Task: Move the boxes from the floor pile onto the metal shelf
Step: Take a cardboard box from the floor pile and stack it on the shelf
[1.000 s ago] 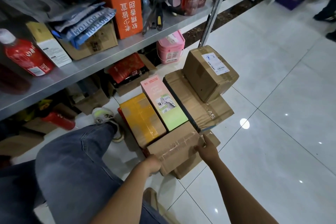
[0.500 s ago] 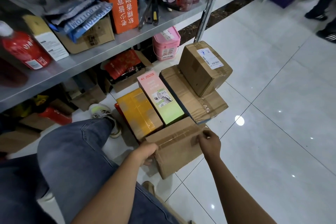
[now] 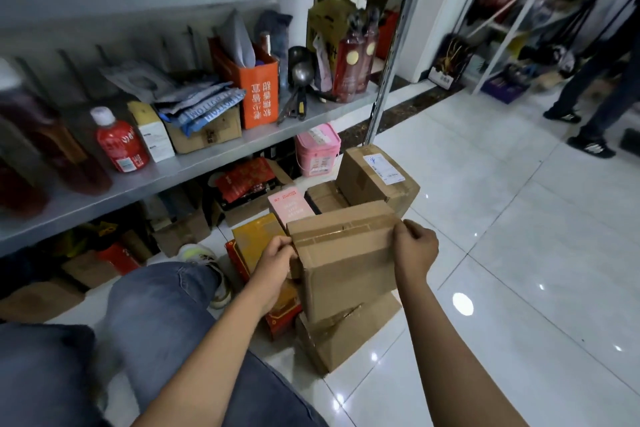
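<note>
Cardboard box (image 3: pixel 346 263), taped on top, hangs between both hands above the floor pile (image 3: pixel 346 336). Left hand (image 3: pixel 275 262) grips its left edge with curled fingers; right hand (image 3: pixel 415 248) pinches its upper right corner. Metal shelf (image 3: pixel 194 163) stands just left, crowded along its front edge.

Both hands, left hand (image 3: pixel 275 258) and right hand (image 3: pixel 414 246), have lifted the taped cardboard box (image 3: pixel 343 260) off the floor pile.

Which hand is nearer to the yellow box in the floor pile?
Left. The left hand grips the lifted cardboard box right beside the yellow box; the right hand grips the box's far side.
</note>
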Demonstrator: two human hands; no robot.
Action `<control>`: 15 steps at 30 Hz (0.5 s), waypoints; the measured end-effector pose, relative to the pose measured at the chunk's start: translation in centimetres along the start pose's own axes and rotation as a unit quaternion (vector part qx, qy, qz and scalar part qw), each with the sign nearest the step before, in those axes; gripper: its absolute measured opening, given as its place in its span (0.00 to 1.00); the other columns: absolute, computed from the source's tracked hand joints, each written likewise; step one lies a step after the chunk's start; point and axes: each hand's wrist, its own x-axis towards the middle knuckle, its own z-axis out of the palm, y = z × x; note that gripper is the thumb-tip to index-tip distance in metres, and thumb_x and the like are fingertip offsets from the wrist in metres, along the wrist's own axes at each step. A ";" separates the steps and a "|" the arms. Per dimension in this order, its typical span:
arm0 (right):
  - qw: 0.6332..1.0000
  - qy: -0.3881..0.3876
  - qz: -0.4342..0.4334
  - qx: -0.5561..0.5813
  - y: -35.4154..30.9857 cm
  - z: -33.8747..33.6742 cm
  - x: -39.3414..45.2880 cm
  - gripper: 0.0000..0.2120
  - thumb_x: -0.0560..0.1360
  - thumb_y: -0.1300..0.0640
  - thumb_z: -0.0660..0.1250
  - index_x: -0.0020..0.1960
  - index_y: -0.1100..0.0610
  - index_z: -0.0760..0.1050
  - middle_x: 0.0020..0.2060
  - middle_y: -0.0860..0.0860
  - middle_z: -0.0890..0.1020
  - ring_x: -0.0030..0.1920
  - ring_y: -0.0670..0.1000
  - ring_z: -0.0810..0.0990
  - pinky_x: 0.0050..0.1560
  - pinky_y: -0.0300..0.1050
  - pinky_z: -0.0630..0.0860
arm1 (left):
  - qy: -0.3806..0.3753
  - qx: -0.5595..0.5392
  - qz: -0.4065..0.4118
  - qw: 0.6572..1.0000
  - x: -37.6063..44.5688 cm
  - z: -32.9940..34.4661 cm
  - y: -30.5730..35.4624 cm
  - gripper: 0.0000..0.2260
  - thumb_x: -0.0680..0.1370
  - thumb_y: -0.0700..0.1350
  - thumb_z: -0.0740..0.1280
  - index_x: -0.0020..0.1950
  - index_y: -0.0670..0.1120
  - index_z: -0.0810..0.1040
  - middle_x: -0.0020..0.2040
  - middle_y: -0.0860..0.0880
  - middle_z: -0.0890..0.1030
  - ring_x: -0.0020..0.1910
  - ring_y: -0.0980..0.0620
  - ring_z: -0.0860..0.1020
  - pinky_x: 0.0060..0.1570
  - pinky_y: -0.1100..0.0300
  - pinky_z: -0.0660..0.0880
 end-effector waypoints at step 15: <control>0.941 -0.100 -0.232 0.226 -27.4 1.8 -6.3 0.19 0.72 0.57 0.69 0.63 0.51 0.75 0.57 0.47 0.78 0.59 0.47 0.76 0.62 0.42 0.73 | 0.048 -0.149 0.344 0.926 -11.6 -8.2 16.6 0.25 0.74 0.42 0.71 0.69 0.50 0.68 0.61 0.55 0.78 0.57 0.60 0.77 0.55 0.62 0.73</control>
